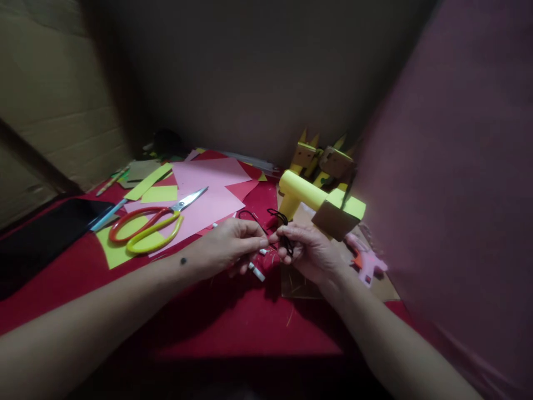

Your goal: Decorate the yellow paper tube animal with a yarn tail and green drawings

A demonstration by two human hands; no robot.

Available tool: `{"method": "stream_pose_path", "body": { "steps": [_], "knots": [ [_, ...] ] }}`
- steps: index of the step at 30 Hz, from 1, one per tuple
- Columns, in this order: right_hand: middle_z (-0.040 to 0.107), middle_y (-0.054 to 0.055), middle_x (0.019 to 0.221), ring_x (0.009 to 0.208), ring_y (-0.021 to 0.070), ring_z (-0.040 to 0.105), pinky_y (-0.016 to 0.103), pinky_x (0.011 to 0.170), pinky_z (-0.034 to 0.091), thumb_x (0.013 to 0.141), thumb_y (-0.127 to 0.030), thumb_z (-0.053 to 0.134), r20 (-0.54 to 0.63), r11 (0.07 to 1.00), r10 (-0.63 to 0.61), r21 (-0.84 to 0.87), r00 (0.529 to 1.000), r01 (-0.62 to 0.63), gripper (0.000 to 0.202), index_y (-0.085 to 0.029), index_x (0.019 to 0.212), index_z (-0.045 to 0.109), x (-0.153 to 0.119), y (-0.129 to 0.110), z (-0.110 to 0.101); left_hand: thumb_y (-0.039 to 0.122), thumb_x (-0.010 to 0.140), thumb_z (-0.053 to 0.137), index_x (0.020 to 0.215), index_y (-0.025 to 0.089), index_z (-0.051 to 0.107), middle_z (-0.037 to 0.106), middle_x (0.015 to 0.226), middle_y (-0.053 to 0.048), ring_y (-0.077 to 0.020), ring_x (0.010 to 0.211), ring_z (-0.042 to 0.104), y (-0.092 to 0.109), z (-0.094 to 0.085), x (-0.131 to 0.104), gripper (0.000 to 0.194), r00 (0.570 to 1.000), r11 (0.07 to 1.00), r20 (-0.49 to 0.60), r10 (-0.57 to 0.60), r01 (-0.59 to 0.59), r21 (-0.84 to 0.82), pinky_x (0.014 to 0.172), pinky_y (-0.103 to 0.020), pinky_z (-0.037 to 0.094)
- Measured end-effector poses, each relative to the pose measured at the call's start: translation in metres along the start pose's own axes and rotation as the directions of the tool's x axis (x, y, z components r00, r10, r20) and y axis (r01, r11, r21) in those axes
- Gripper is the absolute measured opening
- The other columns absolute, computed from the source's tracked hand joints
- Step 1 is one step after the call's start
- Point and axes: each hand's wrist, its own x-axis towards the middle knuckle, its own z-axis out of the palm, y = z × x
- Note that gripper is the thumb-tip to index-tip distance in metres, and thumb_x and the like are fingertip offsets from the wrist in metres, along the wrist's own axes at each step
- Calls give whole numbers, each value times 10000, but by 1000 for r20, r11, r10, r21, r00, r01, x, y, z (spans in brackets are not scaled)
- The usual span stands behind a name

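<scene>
A thin black cord (287,240) is bunched in loops in my right hand (310,253), whose fingers are closed around it. My left hand (237,244) meets it fingertip to fingertip, thumb and forefinger pinched where a strand of the cord runs. Just beyond both hands stands a yellow paper figure (306,191) with a tube body and a box-shaped head (341,208). Small white pieces (257,272) show beneath my left fingers; what they are is unclear.
Scissors (156,225) with red and yellow handles lie on pink paper (208,203) to the left. A dark flat object (45,239) is at the far left. Right of my hand, a pink glue gun (368,264) rests on cardboard (387,286). More box-headed figures (306,153) stand behind.
</scene>
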Motion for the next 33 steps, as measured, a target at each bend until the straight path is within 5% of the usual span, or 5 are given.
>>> {"method": "stream_pose_path", "body": {
  "steps": [12,20,24,29,33],
  "knots": [
    [673,-9,533,485,95,543,219,489,409,698,-366,875,-155,949,-150,-298,976,99,227,-160,676,782,-8,10,9,321,915,604,1015,184,741,542,558,65,-110,477,464,6,-1,-15,218,956,920,-101,276,-232,315,456,-220,385],
    [678,-7,560,500,116,562,249,524,442,788,-260,770,5,837,-120,-537,993,104,126,-174,697,785,-16,14,14,177,955,545,1054,189,708,777,852,-22,-124,678,674,-8,1,-16,191,746,609,-17,665,-529,591,647,-221,508],
    [667,-26,584,556,117,556,254,595,436,777,-109,704,105,763,-142,-621,984,177,170,-210,656,766,-20,12,17,156,1001,533,1048,193,704,792,876,-31,-122,710,699,-14,2,-14,181,685,498,86,724,-605,621,674,-219,509],
    [722,4,720,706,161,620,289,716,462,820,-109,660,340,531,-169,-759,925,376,206,-225,685,764,-25,6,20,182,969,571,959,208,733,778,832,-20,-142,732,696,-8,7,-16,165,746,604,77,662,-592,534,689,-239,520],
    [614,-25,607,590,116,516,239,571,398,845,-203,712,335,711,-36,-653,942,259,191,-191,655,735,-30,0,18,231,884,660,989,209,747,762,862,-2,-147,760,691,3,6,-12,138,893,872,-69,445,-415,259,688,-232,543]
  ]
}}
